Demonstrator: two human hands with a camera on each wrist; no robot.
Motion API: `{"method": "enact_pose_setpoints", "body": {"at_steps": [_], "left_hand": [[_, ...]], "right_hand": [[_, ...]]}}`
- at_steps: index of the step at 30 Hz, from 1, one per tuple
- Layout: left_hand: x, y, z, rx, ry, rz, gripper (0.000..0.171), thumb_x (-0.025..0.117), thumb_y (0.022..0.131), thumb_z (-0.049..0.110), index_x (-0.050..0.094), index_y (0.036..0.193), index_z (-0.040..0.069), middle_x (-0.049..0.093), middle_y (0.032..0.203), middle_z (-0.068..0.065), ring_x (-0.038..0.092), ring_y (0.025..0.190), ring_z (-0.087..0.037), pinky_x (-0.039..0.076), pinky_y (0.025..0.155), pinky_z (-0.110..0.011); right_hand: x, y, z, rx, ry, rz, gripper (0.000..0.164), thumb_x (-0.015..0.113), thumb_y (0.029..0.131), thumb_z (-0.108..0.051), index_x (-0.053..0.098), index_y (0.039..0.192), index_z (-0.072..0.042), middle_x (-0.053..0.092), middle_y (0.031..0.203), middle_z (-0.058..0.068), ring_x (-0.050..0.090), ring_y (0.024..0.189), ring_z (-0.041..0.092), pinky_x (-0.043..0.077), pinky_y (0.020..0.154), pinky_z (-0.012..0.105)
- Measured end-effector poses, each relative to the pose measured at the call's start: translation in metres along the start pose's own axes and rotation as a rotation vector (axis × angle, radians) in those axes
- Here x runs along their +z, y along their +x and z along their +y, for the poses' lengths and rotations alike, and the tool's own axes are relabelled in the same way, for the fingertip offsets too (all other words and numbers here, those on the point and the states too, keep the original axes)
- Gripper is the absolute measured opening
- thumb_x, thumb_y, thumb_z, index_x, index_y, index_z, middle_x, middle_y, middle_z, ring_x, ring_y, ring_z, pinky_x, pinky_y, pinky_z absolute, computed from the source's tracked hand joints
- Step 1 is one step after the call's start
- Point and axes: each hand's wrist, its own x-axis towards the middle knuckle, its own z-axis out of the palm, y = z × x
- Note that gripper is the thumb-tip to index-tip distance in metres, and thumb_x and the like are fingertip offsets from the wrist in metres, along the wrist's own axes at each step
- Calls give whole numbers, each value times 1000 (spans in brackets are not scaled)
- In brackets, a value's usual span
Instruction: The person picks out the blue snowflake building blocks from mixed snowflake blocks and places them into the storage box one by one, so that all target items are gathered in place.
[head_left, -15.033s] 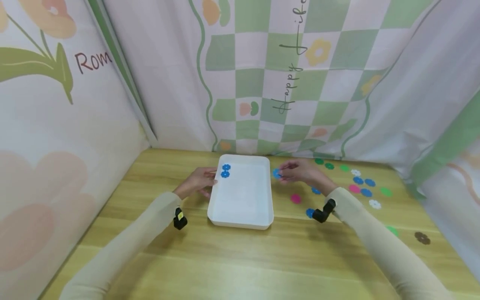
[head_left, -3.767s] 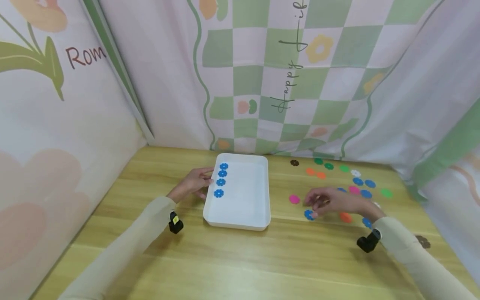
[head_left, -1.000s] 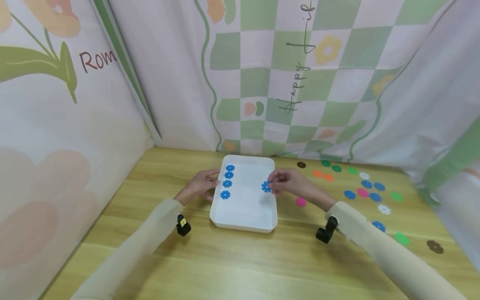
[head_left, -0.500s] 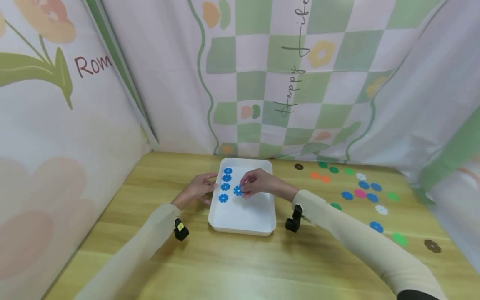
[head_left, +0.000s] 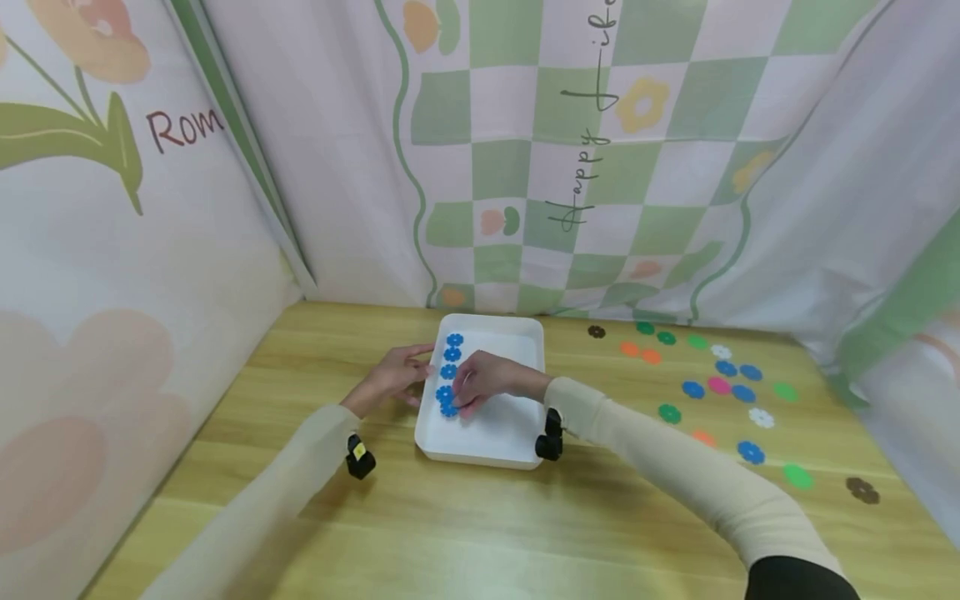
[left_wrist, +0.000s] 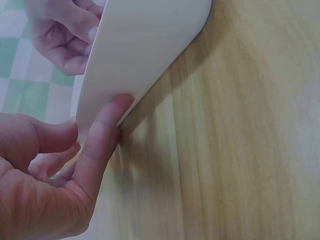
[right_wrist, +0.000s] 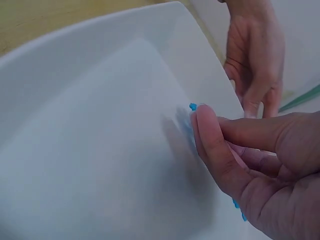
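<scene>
In the head view, a white rectangular tray (head_left: 504, 433) lies on the wooden table. Along its left inner side runs a column of several blue flower-shaped discs (head_left: 452, 354). My right hand (head_left: 487, 382) is low inside the tray, pinching another blue disc (head_left: 449, 411) just below that column. The right wrist view shows only a small blue edge (right_wrist: 193, 106) past the fingertips; the rest is hidden. My left hand (head_left: 392, 375) holds the tray's left edge. In the left wrist view, the thumb (left_wrist: 57, 137) meets the rim and a finger lies against the outer wall.
Right of the tray, loose discs are scattered: blue (head_left: 751, 452), orange (head_left: 651, 356), pink (head_left: 719, 385), green (head_left: 669, 413), white (head_left: 761, 417) and brown (head_left: 862, 490). A patterned curtain (head_left: 502, 167) hangs behind the table (head_left: 450, 533).
Blue discs in the tray have increased from two to several over fifteen seconds. In the last second my right hand carried another blue disc leftward from the tray's right edge. The left hand stayed put.
</scene>
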Motion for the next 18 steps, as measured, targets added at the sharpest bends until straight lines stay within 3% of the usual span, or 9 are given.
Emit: {"method": "enact_pose_setpoints", "body": {"at_steps": [9,18], "left_hand": [[0,1,0,23,-2,-5,54,54,108,8,40,161,9,54,149,-31,62,127,-42,68,67,-34],[1,-1,1,6,20,5,55,54,109,8,40,161,9,52,150,-31,61,129,-42,67,65,-32]], "right_hand": [[19,4,-6,-36,-121,24,9,76,95,-5,70,89,-2,75,74,9,73,61,13,65,69,24],[26,8,-11,-17,-249,79,11,76,96,-8,68,89,-6,72,78,6,70,62,14,64,65,23]]}}
